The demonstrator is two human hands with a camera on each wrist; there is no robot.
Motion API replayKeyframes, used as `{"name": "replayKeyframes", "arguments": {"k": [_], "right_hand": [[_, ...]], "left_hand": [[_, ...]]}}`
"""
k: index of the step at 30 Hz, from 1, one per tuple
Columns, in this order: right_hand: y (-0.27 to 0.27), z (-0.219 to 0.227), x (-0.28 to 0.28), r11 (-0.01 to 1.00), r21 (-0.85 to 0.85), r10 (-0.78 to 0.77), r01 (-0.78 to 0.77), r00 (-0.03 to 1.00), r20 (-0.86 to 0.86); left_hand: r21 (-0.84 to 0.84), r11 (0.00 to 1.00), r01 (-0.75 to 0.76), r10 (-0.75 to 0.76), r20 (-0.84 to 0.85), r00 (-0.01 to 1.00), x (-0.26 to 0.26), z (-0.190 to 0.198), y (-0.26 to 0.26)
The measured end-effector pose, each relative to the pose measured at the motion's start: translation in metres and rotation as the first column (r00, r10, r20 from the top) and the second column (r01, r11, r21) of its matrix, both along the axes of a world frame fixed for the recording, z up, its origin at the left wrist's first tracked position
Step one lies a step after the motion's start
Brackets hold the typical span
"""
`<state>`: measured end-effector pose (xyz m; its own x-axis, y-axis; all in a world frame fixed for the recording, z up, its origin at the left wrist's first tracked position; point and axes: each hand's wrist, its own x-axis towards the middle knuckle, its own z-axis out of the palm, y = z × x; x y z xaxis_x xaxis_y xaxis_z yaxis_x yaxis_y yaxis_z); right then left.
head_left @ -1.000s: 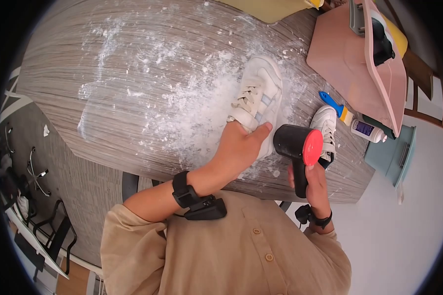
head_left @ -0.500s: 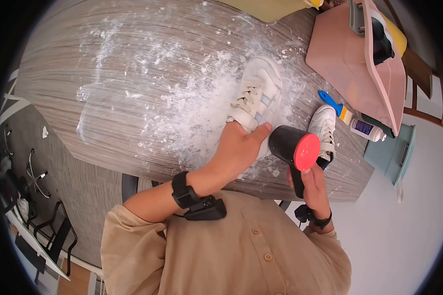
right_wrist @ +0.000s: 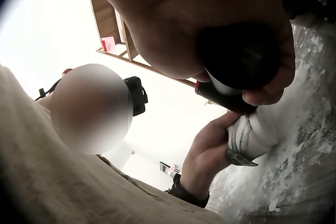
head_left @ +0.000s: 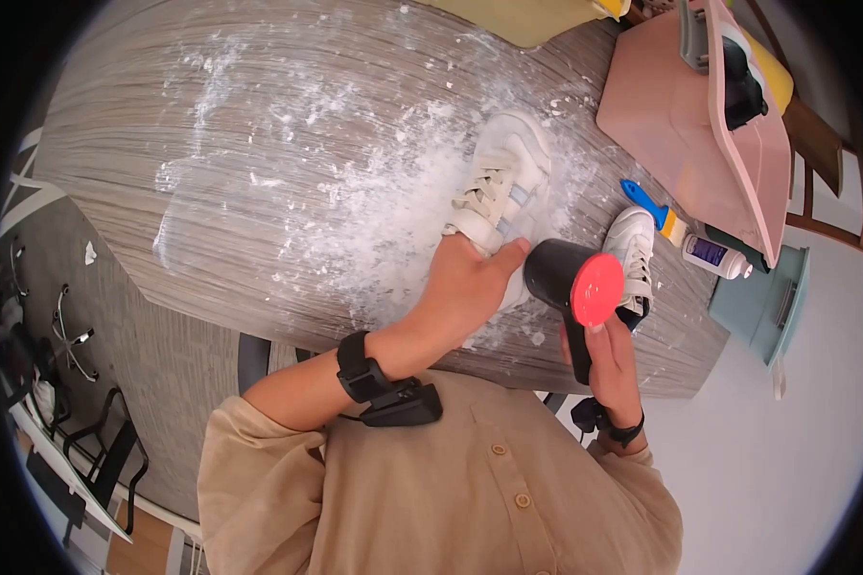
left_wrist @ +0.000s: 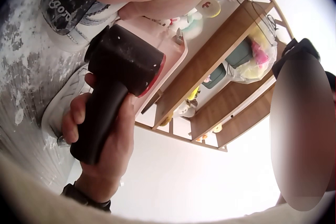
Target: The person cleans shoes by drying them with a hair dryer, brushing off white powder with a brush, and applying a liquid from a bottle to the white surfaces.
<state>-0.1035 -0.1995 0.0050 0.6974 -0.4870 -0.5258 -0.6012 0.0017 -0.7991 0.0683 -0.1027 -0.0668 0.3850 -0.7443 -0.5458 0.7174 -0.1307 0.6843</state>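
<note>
A white sneaker (head_left: pixel 513 144) with laces and a strap stands on the powder-strewn table, its toe pointing away from the body. My left hand (head_left: pixel 465 292) grips it at the ankle opening, thumb along its side and the other fingers largely hidden. Dark lettering shows on the shoe's heel end (left_wrist: pixel 60 8) in the left wrist view. In my right hand (head_left: pixel 616 369) is a black hair dryer (head_left: pixel 549 273) with a red round back, held by its handle. Its nozzle points at the sneaker's side, close to my left thumb.
Right of the dryer lies a second white sneaker (head_left: pixel 631 240). Beyond it are a blue-handled brush (head_left: pixel 647 203) and a white bottle (head_left: pixel 714 256). A pink bin (head_left: pixel 657 105) stands at the far right, a pale teal bin (head_left: pixel 758 302) below it. White powder (head_left: pixel 393 192) covers much of the wooden tabletop.
The hair dryer has shifted slightly left, nearer the sneaker, and turned so more of its red back shows. My left hand and the sneaker have stayed in place.
</note>
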Motion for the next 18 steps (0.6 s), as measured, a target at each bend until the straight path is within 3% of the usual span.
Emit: {"name": "replayKeyframes", "arguments": {"k": [6,12,18], "right_hand": [[0.004,-0.002,0.007,0.994,-0.050,-0.096,0.097,0.995,0.024],[-0.001,-0.002,0.006,0.999,-0.026,-0.030,0.029,0.999,-0.018],[0.000,-0.013,0.002,0.990,-0.137,0.037,-0.030,0.998,0.051]], "left_hand": [[-0.078,0.995,-0.064,0.063,-0.016,0.998,-0.002,-0.001,-0.002],[-0.053,0.997,-0.054,0.054,-0.002,0.999,0.000,-0.002,-0.001],[-0.080,0.994,-0.073,0.068,-0.056,0.996,0.001,0.001,0.000]]}}
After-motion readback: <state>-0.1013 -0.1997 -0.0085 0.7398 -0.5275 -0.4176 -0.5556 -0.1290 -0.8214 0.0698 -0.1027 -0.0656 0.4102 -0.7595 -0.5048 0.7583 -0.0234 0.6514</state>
